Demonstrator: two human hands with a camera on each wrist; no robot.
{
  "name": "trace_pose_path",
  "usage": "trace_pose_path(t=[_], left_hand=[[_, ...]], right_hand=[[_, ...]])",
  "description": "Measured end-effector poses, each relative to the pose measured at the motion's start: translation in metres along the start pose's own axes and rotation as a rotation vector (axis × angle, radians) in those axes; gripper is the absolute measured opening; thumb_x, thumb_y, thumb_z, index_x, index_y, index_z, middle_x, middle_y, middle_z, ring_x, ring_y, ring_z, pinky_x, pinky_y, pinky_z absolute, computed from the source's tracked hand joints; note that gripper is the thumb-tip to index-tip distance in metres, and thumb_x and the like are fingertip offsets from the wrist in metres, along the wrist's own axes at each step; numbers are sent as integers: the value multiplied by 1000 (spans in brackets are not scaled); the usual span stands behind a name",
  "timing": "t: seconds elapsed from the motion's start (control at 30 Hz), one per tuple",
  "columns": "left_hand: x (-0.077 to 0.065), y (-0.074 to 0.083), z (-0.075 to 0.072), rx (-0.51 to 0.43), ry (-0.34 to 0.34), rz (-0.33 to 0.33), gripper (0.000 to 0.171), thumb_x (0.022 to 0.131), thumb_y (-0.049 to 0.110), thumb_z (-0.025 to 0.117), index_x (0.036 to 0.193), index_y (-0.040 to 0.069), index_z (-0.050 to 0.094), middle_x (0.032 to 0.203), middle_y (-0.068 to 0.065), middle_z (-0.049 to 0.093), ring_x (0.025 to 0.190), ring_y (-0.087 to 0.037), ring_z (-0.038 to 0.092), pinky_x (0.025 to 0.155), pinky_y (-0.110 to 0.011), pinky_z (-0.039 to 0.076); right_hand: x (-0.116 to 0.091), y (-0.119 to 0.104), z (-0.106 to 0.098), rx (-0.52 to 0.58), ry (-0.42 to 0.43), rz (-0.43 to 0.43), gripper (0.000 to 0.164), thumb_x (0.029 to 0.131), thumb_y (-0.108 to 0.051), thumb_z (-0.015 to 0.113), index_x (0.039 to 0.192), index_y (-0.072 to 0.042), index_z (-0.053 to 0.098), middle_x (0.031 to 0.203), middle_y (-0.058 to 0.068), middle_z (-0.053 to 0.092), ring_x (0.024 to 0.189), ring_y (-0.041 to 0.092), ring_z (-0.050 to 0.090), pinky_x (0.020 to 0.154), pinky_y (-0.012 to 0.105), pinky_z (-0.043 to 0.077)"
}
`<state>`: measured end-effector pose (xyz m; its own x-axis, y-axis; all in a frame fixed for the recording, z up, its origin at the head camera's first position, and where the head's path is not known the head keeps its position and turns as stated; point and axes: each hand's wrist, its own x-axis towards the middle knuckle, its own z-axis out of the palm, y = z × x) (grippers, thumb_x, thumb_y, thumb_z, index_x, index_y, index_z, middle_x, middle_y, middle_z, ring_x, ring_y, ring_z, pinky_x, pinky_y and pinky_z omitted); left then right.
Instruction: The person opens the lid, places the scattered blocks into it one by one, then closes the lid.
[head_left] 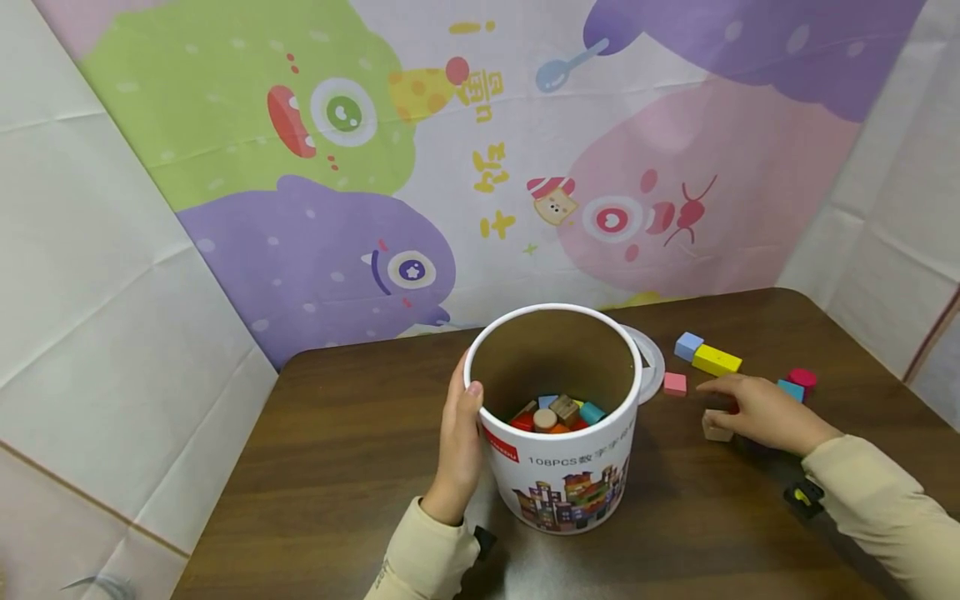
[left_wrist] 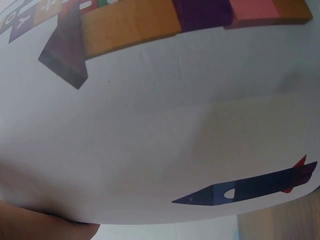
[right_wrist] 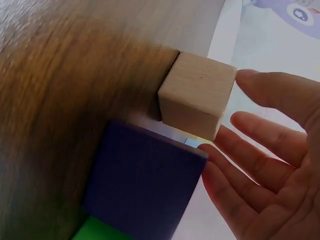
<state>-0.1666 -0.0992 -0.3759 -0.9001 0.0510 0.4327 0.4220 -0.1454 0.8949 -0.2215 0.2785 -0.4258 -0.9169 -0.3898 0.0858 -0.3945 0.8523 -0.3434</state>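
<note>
A white bucket (head_left: 570,467) with printed block pictures stands on the table, several coloured wooden blocks (head_left: 555,414) lying inside it. My left hand (head_left: 457,442) holds its left side, thumb at the rim; in the left wrist view the bucket's printed wall (left_wrist: 150,125) fills the picture. Right of the bucket, a plain wooden cube (right_wrist: 197,92) sits on the table. The thumb of my right hand (right_wrist: 280,155) meets the cube's edge, its other fingers spread loosely beside it. Close by are a dark blue block (right_wrist: 145,180) and a green block (right_wrist: 100,231).
A pale round lid (head_left: 654,367) lies behind the bucket's right side. Light blue (head_left: 688,346), yellow (head_left: 717,361) and pink (head_left: 675,384) blocks lie beyond my right hand. Teal (head_left: 791,389) and crimson (head_left: 802,379) blocks are at its right. A cartoon-printed cloth (head_left: 510,275) hangs behind the table.
</note>
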Motion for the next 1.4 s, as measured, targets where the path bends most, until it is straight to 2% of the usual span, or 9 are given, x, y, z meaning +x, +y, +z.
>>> trace_pose_path(t=[0.17,0.37,0.53,0.67,0.8,1.0,1.07,1.23,1.4], left_hand=[[0,0,0,-4,-7,5,52,92,28,35,142,17,31,142,-11,35,127,-39,32,102,-61,24],[1,0,1,-6,-10,15,52,92,28,35,142,16,31,142,-12,35,127,-39,32,102,-61,23],[1,1,2,-6,-11,12,52,92,28,35,142,17,31,142,-11,35,127,-39,33,102,-61,23],[1,0,2,-7,-3,6,52,91,28,35,142,17,31,142,-10,36,127,-38,33,102,-61,23],[1,0,1,-9,0,2,52,91,27,35,142,17,31,142,-10,35,127,-37,33,102,-61,23],[1,1,1,-12,2,8,52,91,26,35,142,16,31,142,-12,35,127,-38,33,102,-60,24],[1,0,1,-17,0,14,52,91,26,35,142,16,31,142,-13,35,127,-40,32,102,-61,23],[1,0,1,-16,1,18,52,92,27,35,142,16,31,141,-13,36,126,-41,32,101,-62,23],[0,0,1,-19,2,12,52,91,27,35,142,17,31,141,-12,36,126,-40,33,101,-62,23]], right_hand=[[0,-1,2,-14,-18,-14,42,77,-24,70,110,2,64,103,14,66,86,24,62,79,48,49],[-2,-3,4,-30,-39,-25,36,77,-20,69,105,2,66,97,9,66,76,14,56,77,44,51],[-2,-5,5,-25,-65,-10,32,77,-18,68,103,1,67,96,8,67,77,15,57,77,45,51],[-1,-7,-2,-24,-49,-21,32,77,-20,70,101,0,68,95,8,68,78,17,59,77,45,51],[1,-14,-18,-22,34,-75,32,77,-22,71,101,0,68,94,9,68,79,18,61,76,46,51],[8,-37,-53,-64,250,-205,32,78,-23,71,104,-5,68,90,-2,64,71,8,54,66,30,49],[11,-49,-67,-59,297,-224,33,79,-22,70,107,-6,67,93,-3,64,73,7,54,67,30,48],[15,-86,-103,-43,339,-264,41,78,-19,71,116,-8,63,102,-2,64,83,11,60,74,38,51],[21,-125,-127,-54,369,-384,42,77,-19,72,118,-13,63,102,-8,63,83,5,56,70,27,50]])
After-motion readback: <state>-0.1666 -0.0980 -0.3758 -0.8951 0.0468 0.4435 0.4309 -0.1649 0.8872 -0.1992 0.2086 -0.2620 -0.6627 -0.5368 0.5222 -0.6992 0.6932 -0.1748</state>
